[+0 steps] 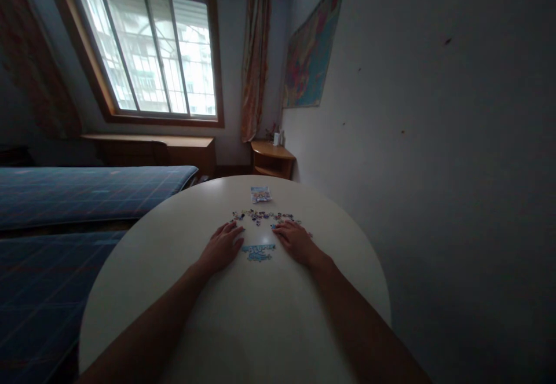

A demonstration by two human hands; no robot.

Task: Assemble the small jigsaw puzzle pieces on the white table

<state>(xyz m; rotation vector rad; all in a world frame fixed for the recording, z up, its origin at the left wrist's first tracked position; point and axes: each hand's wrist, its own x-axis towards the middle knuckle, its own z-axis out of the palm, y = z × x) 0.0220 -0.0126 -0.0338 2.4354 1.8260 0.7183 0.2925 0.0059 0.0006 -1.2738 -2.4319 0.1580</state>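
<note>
My left hand [222, 247] lies on the white round table with its fingers stretched forward, its fingertips at the left end of a spread of loose jigsaw pieces [259, 216]. On the other side, my right hand [298, 242] rests with its fingers extended, the fingertips beside a small blue jigsaw piece [273, 226]; whether they touch it is too small to tell. Between and slightly nearer than the hands sits a joined light-blue section of jigsaw [259, 249]. Behind the loose pieces lies a small printed packet [260, 194].
The round table [260, 314] stands close to the wall on the right. A bed with blue plaid mattresses [95, 193] is to the left. Farther back are a wooden desk [186, 141] under the window, and a corner shelf [273, 150] with small items.
</note>
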